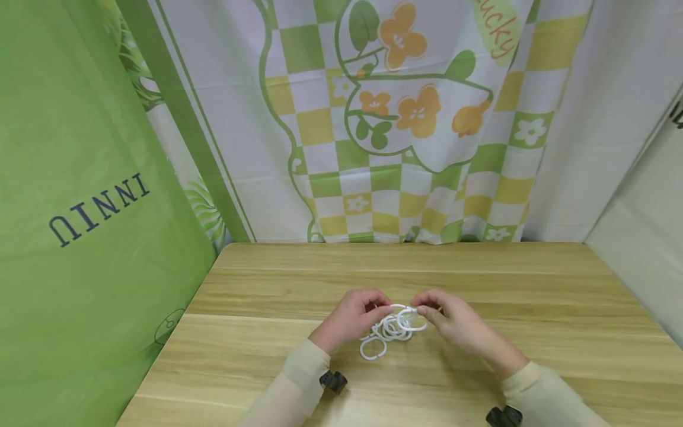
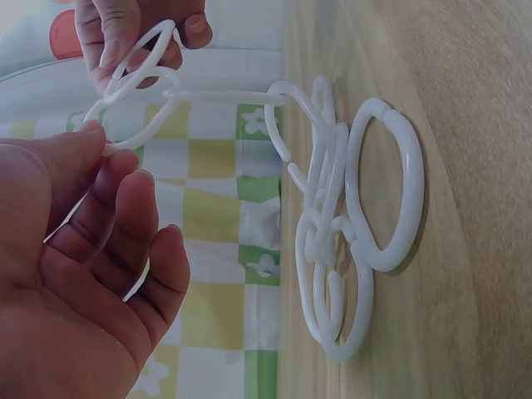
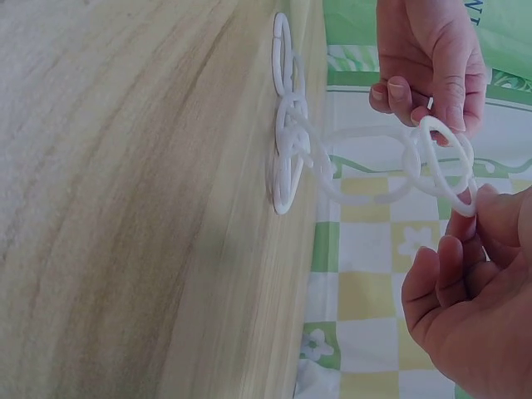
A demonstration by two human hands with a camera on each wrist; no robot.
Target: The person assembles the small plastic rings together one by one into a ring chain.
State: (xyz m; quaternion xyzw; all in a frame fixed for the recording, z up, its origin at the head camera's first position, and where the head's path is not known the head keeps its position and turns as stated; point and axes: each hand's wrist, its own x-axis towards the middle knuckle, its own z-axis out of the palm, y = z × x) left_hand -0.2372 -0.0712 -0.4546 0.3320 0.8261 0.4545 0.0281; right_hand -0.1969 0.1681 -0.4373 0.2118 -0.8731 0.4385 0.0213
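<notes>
My left hand point(image 1: 354, 317) pinches a white open-gap plastic ring point(image 2: 143, 139) between thumb and index finger; the other fingers curl loosely. Facing it, my right hand point(image 1: 456, 320) pinches another white ring point(image 3: 431, 126) between thumb and fingertips. In both wrist views these two rings cross each other, held above the table. From them a linked ring point(image 3: 370, 200) slants down to a small heap of white rings point(image 2: 361, 320) on the wood. One ring point(image 2: 413, 179) lies flat at the edge of that heap, on the left-hand side in the head view.
The wooden table point(image 1: 267, 284) spreads out around the hands. A checked curtain with flowers point(image 1: 373, 178) hangs behind its far edge. Green fabric point(image 1: 80, 284) hangs along the left side, and pale fabric point(image 1: 645, 219) along the right.
</notes>
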